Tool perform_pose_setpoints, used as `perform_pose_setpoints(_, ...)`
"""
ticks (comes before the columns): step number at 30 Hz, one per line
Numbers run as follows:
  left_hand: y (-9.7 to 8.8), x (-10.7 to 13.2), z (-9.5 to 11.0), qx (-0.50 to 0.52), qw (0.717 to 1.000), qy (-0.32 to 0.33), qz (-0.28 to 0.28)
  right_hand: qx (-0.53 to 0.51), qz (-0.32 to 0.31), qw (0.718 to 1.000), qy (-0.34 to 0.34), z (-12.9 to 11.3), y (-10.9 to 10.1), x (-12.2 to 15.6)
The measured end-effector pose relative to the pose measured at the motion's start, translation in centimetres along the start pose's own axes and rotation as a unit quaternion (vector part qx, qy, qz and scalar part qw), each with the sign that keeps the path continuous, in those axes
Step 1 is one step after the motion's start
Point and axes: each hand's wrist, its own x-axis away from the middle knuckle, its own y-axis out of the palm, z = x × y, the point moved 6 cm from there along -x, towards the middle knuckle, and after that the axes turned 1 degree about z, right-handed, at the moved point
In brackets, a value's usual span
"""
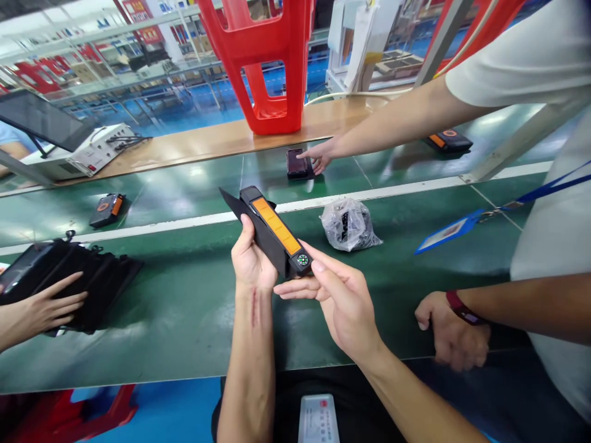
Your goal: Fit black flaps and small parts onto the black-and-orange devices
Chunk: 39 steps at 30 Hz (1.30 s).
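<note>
Handling of the black device with an orange panel [277,229] is best done, it is judged, with it held tilted and steady above the green belt [184,307]. It is gripped from behind by the closed left hand [249,261], and its compass end [302,259] is pinched by the half-curled right hand [344,298].

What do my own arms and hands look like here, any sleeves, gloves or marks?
Both forearms are bare: no sleeves, gloves, watch or rings show on the left hand or the right hand. A short line of scratch marks runs along the arm just below the left wrist. The red wristband further right is on another person's arm, not yours.
</note>
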Motion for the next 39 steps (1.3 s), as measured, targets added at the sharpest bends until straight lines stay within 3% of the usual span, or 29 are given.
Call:
perform_pose_setpoints(5,0.2,0.4,0.0,0.012,1.000,-0.006,-0.006,0.000,0.008,1.000,-0.005,0.0,0.0,0.2)
perform_pose_setpoints(12,1.0,1.0,0.7,0.024,0.997,0.032,-0.065,0.032,0.031,0.999,-0.026,0.2,0.7,1.0)
perform_pose_setpoints(19,-0.7,1.1,0.9,0.011,0.998,0.049,-0.048,0.038,0.044,0.998,0.010,1.8,0.1,0.2)
perform_pose_setpoints(23,-1.1,1.1,1.3,0.010,0.996,0.055,-0.070,0.025,0.050,0.998,0.012,3.0,0.2,0.5)
perform_pose_setpoints(27,-0.6,0.7,1.8,-0.005,0.995,0.056,-0.083,0.064,0.032,0.997,-0.042,3.7,1.0,0.7)
perform_pose_setpoints(30,-0.8,-0.8,2.2,-0.007,0.997,0.056,-0.043,0.108,0.055,0.989,-0.082,3.1,1.0,-0.7)
perform_pose_setpoints(34,-1.1,-3.5,1.7,0.017,1.000,0.016,0.018,0.069,0.064,0.994,-0.046,1.9,-0.1,-4.6)
perform_pose_setpoints(37,0.2,-4.7,0.7,0.026,0.999,-0.026,-0.014,0.040,0.058,0.997,0.021,1.3,-1.1,-7.0)
perform_pose_setpoints(39,1.4,-4.9,0.1,0.013,0.999,-0.028,-0.033,-0.004,0.010,0.996,0.087,1.6,-0.9,-7.6)
